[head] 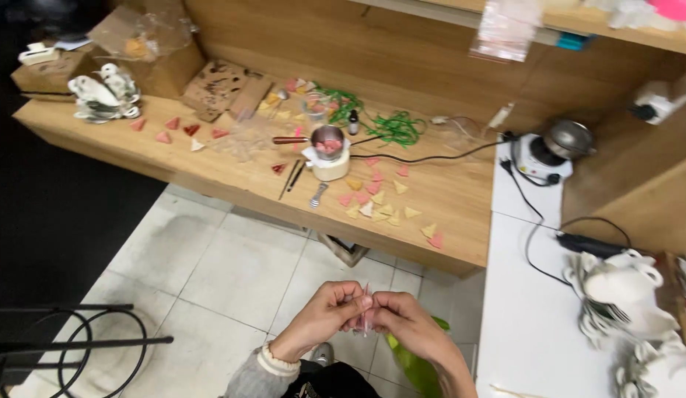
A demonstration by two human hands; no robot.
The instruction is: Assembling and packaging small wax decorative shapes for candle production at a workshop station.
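Observation:
My left hand (330, 308) and my right hand (402, 317) meet low in the view, above the tiled floor. Between their fingertips they pinch a small clear packet (366, 315) with something pink inside. Both hands are closed on it, well in front of the wooden bench (446, 199). On that bench lie several small pink, red and yellow triangular pieces (380, 206) and a small metal pot (327, 140) with pink contents on a white base.
Green cord (396, 128) lies tangled at the back of the bench. A hot plate with a pot (553, 151) stands on a white table (534, 317), its black cable trailing. White moulds (623, 295) at right, cardboard boxes (159, 51) at left, black metal stool (70, 343) bottom left.

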